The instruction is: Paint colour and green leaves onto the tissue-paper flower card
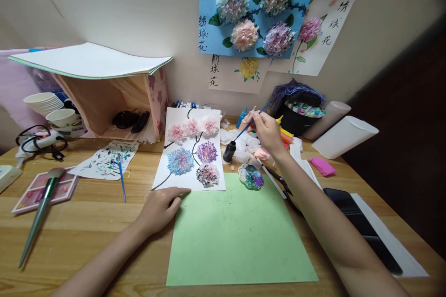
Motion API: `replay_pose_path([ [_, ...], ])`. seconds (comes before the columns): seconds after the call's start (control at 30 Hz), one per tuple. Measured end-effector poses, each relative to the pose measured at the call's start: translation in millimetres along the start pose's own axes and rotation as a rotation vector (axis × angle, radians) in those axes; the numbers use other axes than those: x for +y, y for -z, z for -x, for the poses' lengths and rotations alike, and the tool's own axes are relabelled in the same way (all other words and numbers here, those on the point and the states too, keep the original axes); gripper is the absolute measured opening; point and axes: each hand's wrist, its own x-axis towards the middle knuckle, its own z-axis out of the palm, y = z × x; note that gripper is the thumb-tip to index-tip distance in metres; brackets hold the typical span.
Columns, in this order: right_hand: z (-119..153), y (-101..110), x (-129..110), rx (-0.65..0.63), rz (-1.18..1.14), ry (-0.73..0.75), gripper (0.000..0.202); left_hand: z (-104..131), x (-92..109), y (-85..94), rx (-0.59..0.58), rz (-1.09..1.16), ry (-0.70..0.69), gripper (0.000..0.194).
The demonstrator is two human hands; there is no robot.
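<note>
My right hand pinches a thin blue paintbrush by its upper part. The brush slants down to the left, its tip at the mouth of a small black ink bottle; the bristles are hidden. With the index finger stretched out, my left hand rests at the lower edge of a white sheet. Nothing is held in it. Fluffy pink, blue, purple and black-edged flowers sit on the sheet among black painted stems. A flower-shaped paint palette lies right of the sheet.
Green paper lies in front. Scissors, a pink block and a black phone-like slab are at right. A second brush and a large makeup brush lie left. A cardboard box stands behind.
</note>
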Motion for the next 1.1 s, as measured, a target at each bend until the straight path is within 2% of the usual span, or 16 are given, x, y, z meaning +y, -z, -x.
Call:
replay_pose_path([
  [0.1,2,3,-5,0.011,-0.069,-0.012,0.040,0,0,-0.1,-0.004,0.009,-0.002,0.040],
  [0.23,19,10,-20,0.224,-0.113,0.043,0.035,0,1,0.3,-0.015,0.027,0.003,0.040],
  [0.33,50,6,-27,0.342,-0.073,0.115,0.027,0,2,0.6,-0.001,0.038,-0.002,0.038],
  [0.43,87,-8,-25,0.274,-0.034,0.214,0.020,1,2,0.5,0.017,0.042,-0.009,0.038],
  [0.53,115,-26,-17,0.074,0.017,0.349,0.016,1,3,-0.2,0.025,0.049,-0.017,0.039],
  [0.63,130,-38,-9,-0.087,0.032,0.410,0.019,1,3,-1.4,0.013,0.050,-0.011,0.039],
  [0.73,141,-40,-2,-0.067,-0.037,0.368,0.017,1,3,-2.5,-0.002,0.042,0.000,0.039],
  [0.9,160,-28,7,0.043,-0.237,0.176,0.012,0,1,-4.1,-0.015,0.039,0.002,0.038],
  [1.0,166,-21,8,0.043,-0.267,0.110,0.012,0,0,-4.6,-0.017,0.039,0.007,0.038],
  [1.1,169,-19,10,-0.005,-0.239,0.130,0.015,0,0,-4.5,-0.017,0.046,0.013,0.038],
])
